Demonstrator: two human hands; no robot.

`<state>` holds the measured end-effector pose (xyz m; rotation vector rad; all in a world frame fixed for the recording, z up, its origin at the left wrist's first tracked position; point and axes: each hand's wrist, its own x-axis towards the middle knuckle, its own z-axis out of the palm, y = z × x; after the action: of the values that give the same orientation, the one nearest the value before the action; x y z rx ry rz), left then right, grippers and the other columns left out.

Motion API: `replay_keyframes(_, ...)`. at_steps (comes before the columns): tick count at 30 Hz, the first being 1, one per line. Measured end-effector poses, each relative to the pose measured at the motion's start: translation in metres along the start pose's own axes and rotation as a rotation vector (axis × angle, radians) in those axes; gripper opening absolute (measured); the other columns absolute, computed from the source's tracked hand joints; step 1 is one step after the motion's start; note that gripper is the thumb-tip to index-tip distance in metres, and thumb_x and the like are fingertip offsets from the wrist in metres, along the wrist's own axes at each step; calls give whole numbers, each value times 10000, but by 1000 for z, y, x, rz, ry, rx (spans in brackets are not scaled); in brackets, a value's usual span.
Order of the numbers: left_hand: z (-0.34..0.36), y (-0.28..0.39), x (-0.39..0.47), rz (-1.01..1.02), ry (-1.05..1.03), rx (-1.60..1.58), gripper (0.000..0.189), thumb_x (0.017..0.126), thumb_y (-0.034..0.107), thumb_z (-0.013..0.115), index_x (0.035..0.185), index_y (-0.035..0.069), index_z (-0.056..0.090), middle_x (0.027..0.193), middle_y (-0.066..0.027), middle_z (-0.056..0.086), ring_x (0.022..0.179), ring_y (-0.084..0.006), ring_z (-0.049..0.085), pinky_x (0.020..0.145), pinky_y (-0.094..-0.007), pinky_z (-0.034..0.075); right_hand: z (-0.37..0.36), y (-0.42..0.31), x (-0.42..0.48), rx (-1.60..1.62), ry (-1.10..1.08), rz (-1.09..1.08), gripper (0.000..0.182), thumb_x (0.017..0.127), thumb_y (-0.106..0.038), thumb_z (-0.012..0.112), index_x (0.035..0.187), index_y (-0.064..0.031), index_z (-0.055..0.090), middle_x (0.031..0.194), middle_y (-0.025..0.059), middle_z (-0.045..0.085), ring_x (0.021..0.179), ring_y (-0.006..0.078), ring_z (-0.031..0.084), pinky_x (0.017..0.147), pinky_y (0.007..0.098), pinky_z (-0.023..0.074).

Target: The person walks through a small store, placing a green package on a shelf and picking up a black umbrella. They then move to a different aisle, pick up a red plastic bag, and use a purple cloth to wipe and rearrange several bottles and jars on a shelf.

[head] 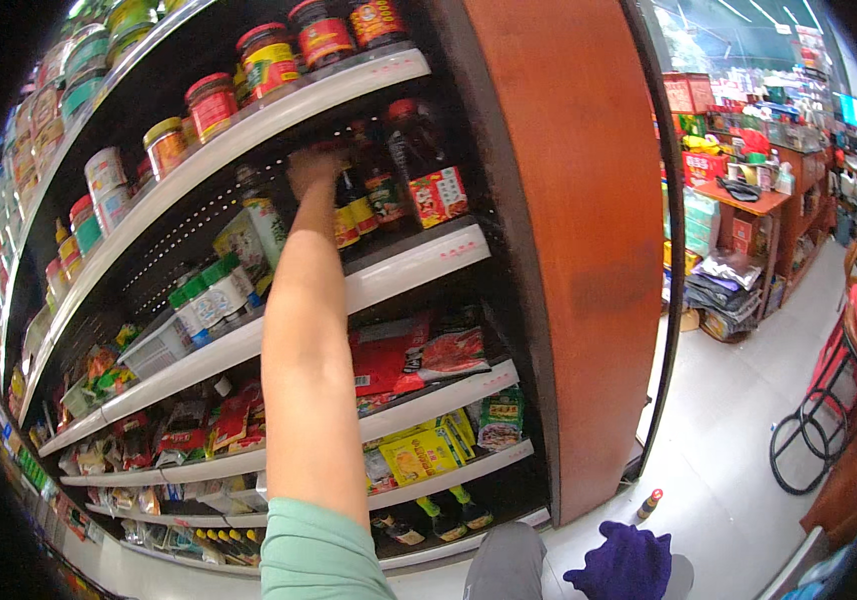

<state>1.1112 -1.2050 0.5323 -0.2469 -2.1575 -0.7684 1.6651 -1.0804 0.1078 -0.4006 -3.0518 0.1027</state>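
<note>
My left hand (pixel 316 169) reaches into the shelf at the upper middle, its arm bare below a green sleeve. The hand is blurred, and its fingers are lost in shadow by the bottle tops, so its grip is unclear. Just right of it stand dark sauce bottles with yellow labels (pixel 357 214). Beyond these is a large dark bottle (pixel 421 157) with a red cap and a red-and-white label. A pale bottle with a green leaf pattern (pixel 267 225) stands left of my wrist. My right hand is out of view.
Jars (pixel 267 60) line the shelf above. White green-capped containers (pixel 207 296) and a plastic basket (pixel 158 349) sit left. A wooden end panel (pixel 571 247) bounds the shelving. On the floor are a small red-capped bottle (pixel 650 504) and, nearby, a purple cloth (pixel 620 562).
</note>
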Motion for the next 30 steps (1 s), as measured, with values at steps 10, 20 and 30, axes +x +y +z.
replay_keyframes(10,-36,-14,-4,124,-96,-380,436,783,303,762,1119,45,655,1105,-78,662,1000,-214,606,905,-372,449,69,41,-16,555,533,192,453,813,-641,544,832,-202,653,1083,40,609,902,230,554,958,508,354)
replay_keyframes(20,-80,26,-151,814,40,-703,379,788,159,809,1114,30,665,958,-74,719,866,-115,684,772,-217,539,175,70,-16,1268,48,73,72,826,-21,561,766,-57,543,673,-14,535,597,107,516,538,264,422)
replay_keyframes(30,-132,18,-199,1127,372,-399,383,798,178,796,1136,52,668,1065,-78,703,965,-127,667,841,-265,552,86,-43,134,948,249,-237,177,826,-139,562,879,24,520,856,253,593,843,465,567,751,538,448)
